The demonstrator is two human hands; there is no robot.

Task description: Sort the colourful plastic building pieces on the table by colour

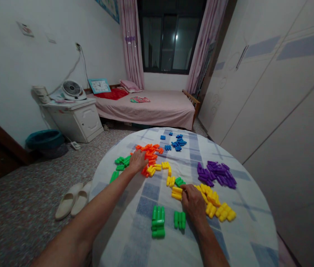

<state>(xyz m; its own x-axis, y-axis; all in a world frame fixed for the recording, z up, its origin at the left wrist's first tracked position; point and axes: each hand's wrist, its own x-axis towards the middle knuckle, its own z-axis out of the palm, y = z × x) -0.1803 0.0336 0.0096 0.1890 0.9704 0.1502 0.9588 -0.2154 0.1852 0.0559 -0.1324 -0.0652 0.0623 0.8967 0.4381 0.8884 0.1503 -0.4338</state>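
Note:
My left hand (138, 161) reaches over the left edge of a pile of orange toy building blocks (151, 149); its thumb stands apart from the fingers, and the fingertips are partly hidden. Green blocks (120, 167) lie just left of it. My right hand (194, 199) has its fingers bent and closed at the end of a yellow block (177, 193). Beside those fingertips lies a small green block (179, 181). More yellow blocks (212, 196) spread out to the right of this hand. Nearer me are a joined green stack (158, 221) and a separate green piece (179, 220).
Purple blocks (217, 173) are heaped on the right of the round table (129, 248), which has a checked cloth. Blue blocks (178, 142) lie at its far side. Beyond stand a bed (162, 111), a white cabinet (86, 120) and a wardrobe (268, 111). Slippers (69, 200) rest on the floor.

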